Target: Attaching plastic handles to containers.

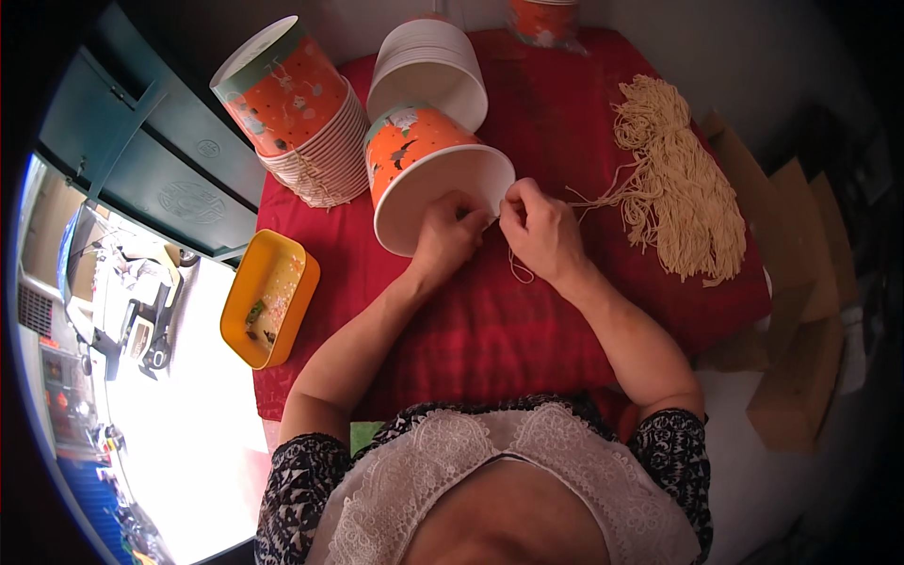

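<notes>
An orange patterned paper bucket lies on its side on the red cloth, its white mouth facing me. My left hand grips the bucket's rim at the lower right. My right hand pinches a thin beige string at the same spot on the rim; the string loops down onto the cloth below my fingers. A thick bundle of beige strings lies to the right, a few strands trailing toward my right hand.
A nested stack of orange buckets lies at the back left, a white stack behind the held bucket, another bucket at the far edge. A yellow tray sits left of the cloth. Brown cardboard stands at right.
</notes>
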`<state>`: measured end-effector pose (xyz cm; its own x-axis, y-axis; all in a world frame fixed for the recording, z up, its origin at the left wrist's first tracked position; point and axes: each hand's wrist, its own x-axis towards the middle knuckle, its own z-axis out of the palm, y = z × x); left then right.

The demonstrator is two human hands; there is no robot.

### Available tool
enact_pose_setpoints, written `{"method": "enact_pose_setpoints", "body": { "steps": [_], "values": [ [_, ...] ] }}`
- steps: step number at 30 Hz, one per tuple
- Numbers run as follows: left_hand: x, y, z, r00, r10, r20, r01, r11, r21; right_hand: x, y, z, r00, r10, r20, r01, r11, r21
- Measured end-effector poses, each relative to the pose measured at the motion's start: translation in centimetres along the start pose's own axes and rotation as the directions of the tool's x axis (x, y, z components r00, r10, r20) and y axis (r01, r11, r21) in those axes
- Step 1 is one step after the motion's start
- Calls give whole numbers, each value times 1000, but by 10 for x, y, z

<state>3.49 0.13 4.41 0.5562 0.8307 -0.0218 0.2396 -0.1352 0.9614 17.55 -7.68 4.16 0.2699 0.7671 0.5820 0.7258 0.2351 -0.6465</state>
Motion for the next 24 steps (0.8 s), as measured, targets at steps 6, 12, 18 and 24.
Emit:
{"method": "enact_pose_setpoints", "body": {
  "steps": [6,12,18,24],
  "values": [
    [3,-4,-3,999,11,33,-8,997,-73,-9,4,17,972,173,159,-187,980,72],
    [3,2,-6,998,-36,48,39,997,-71,-6,11,15,966,132,223,-150,986,68],
    [4,2,-6,996,-83,36,87,989,-116,-7,10,16,974,75,215,-90,994,64],
    [3,3,-2,998,-61,-7,59,990,-126,-9,11,22,984,63,165,-66,998,12]
  ]
}}
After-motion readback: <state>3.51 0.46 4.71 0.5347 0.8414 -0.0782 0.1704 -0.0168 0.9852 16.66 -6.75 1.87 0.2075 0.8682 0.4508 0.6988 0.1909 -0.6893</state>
